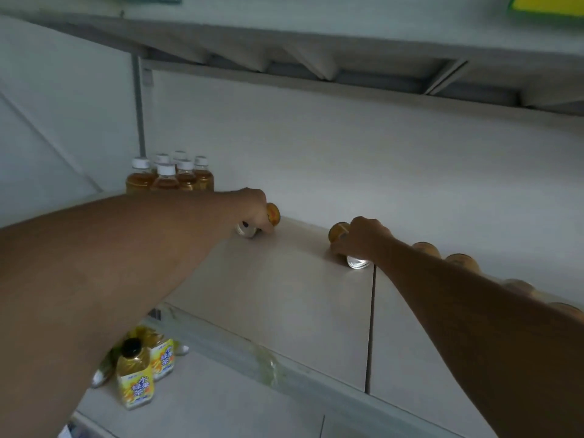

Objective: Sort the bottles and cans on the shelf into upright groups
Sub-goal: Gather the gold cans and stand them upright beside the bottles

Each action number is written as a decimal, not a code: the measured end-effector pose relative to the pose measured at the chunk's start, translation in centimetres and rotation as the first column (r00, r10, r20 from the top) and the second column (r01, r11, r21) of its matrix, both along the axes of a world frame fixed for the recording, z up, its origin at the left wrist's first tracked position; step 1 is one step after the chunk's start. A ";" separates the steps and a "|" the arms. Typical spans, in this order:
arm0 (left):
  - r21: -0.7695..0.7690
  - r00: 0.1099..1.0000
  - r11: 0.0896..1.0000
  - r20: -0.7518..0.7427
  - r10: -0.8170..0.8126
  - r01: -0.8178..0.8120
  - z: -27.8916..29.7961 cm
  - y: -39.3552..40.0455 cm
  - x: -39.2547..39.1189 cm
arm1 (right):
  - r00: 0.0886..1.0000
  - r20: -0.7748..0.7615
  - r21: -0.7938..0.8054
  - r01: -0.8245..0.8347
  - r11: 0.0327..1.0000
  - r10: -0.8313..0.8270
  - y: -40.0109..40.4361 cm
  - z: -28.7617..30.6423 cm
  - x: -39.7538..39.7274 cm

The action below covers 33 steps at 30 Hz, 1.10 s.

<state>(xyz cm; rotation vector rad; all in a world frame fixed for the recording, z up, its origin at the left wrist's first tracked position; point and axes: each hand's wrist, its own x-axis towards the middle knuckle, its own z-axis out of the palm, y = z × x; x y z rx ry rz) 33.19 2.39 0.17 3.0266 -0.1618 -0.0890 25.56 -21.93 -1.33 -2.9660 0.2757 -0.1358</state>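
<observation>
On the pale shelf (pixel 284 279) my left hand (pixel 252 207) grips an orange can (pixel 274 213) lying on its side, its silver end pointing toward me. My right hand (pixel 363 237) grips a second orange can (pixel 337 231), also on its side, with its silver end at the lower right. Behind my right forearm a row of several more orange cans (pixel 461 260) runs along the back wall to the right. Several upright tea bottles with white caps (pixel 167 175) stand grouped at the shelf's far left.
On the lower shelf (pixel 205 399), yellow-labelled bottles (pixel 134 377) stand at the left, one with a black cap. Another shelf (pixel 316 49) hangs overhead. A seam (pixel 370 327) splits the shelf surface.
</observation>
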 end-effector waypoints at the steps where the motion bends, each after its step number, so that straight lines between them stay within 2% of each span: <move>1: -0.004 1.000 1.000 -0.001 0.007 -0.007 0.3 0.2 -1.0 | 1.000 -0.013 -0.008 -0.012 1.000 0.012 0.1 0.3 -0.3; 4: -0.099 0.999 0.995 0.024 0.030 -0.028 0.4 1.0 -3.8 | 0.999 0.009 0.021 -0.048 0.999 0.048 0.3 0.7 -1.4; 6: -0.218 0.998 0.975 0.031 0.047 -0.039 0.4 1.5 -5.3 | 0.995 0.076 0.156 -0.074 0.985 0.063 0.4 0.5 -1.9; 9: -0.431 0.993 0.901 0.076 0.095 -0.053 0.4 2.2 -7.6 | 0.977 0.196 0.424 -0.161 0.891 0.083 1.2 0.2 -2.7; 12: -0.587 0.977 0.809 0.142 0.156 -0.044 0.2 2.7 -9.8 | 0.960 0.253 0.535 -0.244 0.809 0.122 2.3 0.1 -3.6; 16: -0.706 0.970 0.709 0.170 0.176 -0.005 -0.4 3.5 -12.3 | 0.941 0.325 0.649 -0.295 0.701 0.095 4.1 0.1 -5.4; 20: -0.745 0.975 0.664 0.190 0.113 0.068 -0.7 4.8 -14.0 | 0.939 0.336 0.721 -0.302 0.624 0.066 5.6 0.3 -7.6; 29: -0.774 0.979 0.616 0.203 0.022 0.147 -1.7 7.8 -17.7 | 0.941 0.336 0.766 -0.243 0.595 -0.048 8.7 0.6 -12.2; 33: -0.775 0.980 0.616 0.197 0.019 0.144 -1.6 8.1 -18.6 | 0.937 0.347 0.766 -0.259 0.589 -0.040 9.0 0.2 -13.0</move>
